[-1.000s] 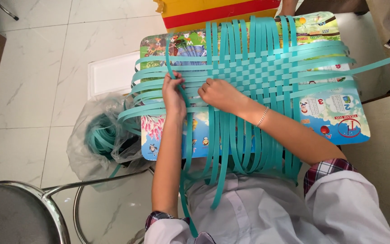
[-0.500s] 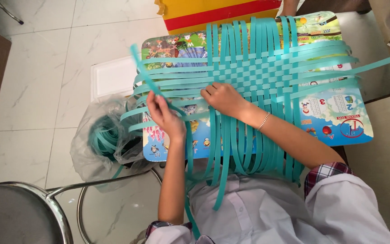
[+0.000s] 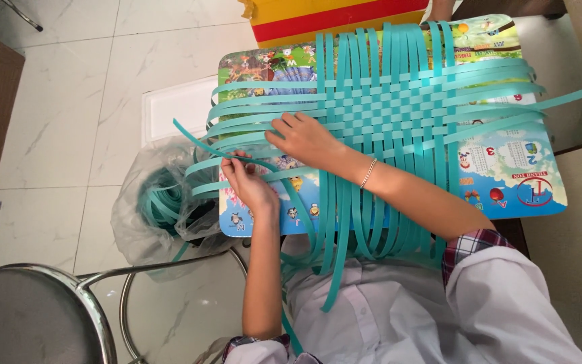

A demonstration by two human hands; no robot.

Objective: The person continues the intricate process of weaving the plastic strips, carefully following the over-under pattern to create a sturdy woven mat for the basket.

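Weave: teal plastic-strip mat (image 3: 385, 108) sits on a colourful printed board (image 3: 506, 168), loose ends hanging past every edge.
Left hand (image 3: 250, 185): fingers pinched shut on one loose teal strip (image 3: 200, 138) at the board's left edge.
Right hand (image 3: 304, 138): spread flat, pressing the weave down.
Room: bare tile floor (image 3: 55, 114) left, clear plastic bag of strips (image 3: 163, 202) close by.
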